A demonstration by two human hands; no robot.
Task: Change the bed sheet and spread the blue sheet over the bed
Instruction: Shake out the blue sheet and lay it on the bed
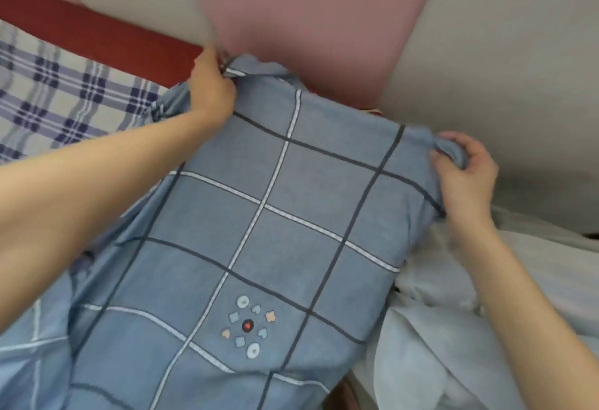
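Both ends of the blue checked sheet's [275,215] top edge are gripped and held up over the bed: the left hand [212,92] clenches a bunched fold by the red rail [97,37], and the right hand [463,176] grasps what may be a corner. Uneven holds could let it land skewed, rumpling over the white bedding [453,328].

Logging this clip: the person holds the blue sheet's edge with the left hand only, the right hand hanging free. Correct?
No. In the head view the right hand also grips the blue sheet, bunching its edge; the left hand holds the edge as stated.
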